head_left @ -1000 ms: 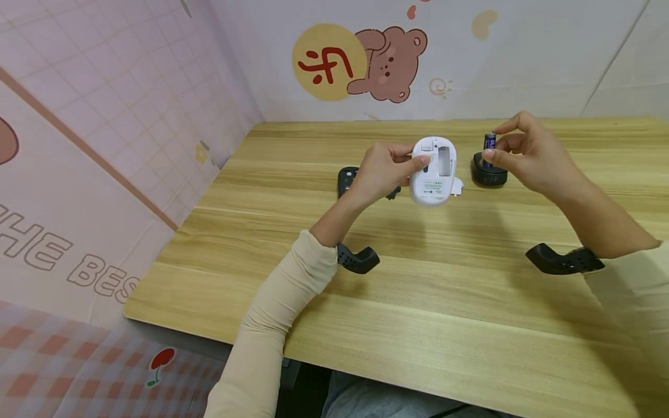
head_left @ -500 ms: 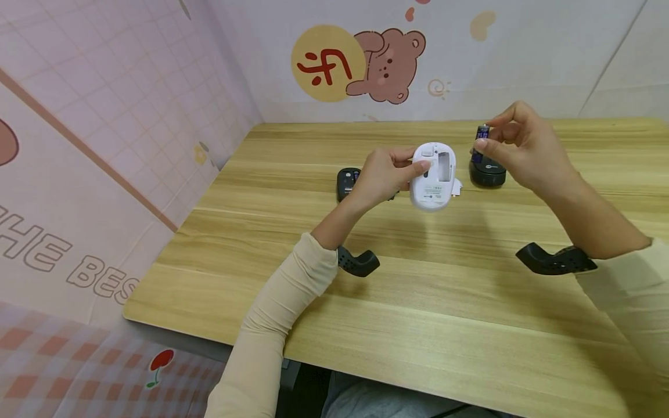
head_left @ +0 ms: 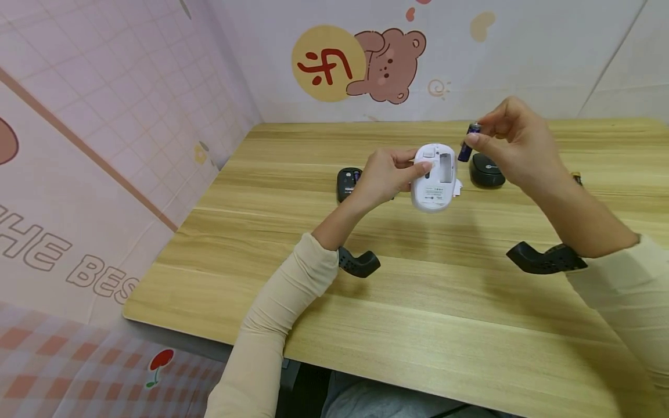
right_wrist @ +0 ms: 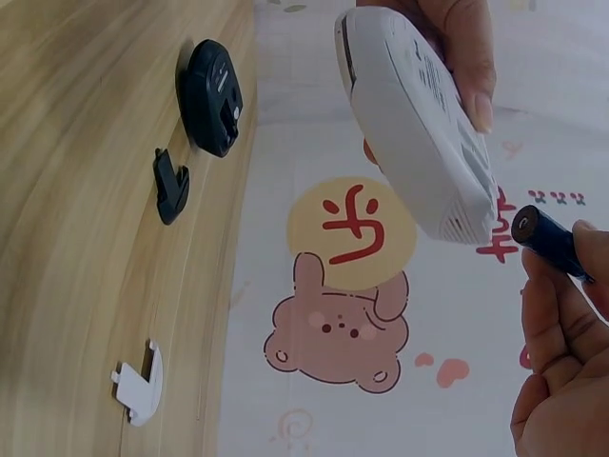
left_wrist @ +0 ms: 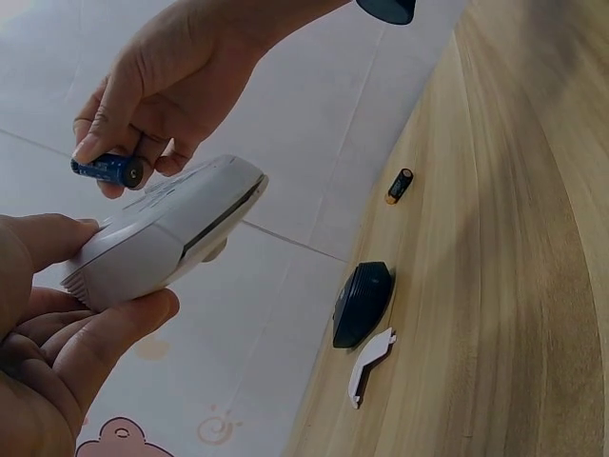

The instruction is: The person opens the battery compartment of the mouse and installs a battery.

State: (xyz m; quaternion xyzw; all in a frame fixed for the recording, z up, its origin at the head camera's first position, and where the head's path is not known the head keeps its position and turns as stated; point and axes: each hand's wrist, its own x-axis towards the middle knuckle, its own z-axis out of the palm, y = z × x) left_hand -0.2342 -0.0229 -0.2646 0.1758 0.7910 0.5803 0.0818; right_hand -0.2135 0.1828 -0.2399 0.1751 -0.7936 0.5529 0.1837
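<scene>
My left hand (head_left: 389, 173) grips a white computer mouse (head_left: 430, 194) by its left side, underside facing me, above the table. The battery slot in that underside is uncovered, and no battery shows in it. Just right of the mouse, my right hand (head_left: 514, 139) pinches a dark blue battery (head_left: 464, 152) between thumb and fingers, tilted, its lower end close to the slot. The right wrist view shows the blue battery (right_wrist: 550, 240) near the end of the white mouse (right_wrist: 409, 133), with a small space between them.
On the wooden table (head_left: 366, 325) lie a black mouse (head_left: 486, 171), a second black mouse (right_wrist: 211, 98) with its underside up, a black cover (right_wrist: 171, 187) and a white cover (left_wrist: 369, 367). Another battery (left_wrist: 400, 186) lies farther right. A printed wall (head_left: 522, 58) stands behind.
My right hand has moved left with the blue battery, from over the black mouse to beside the white mouse, and the battery has tilted. The left hand has stayed nearly still.
</scene>
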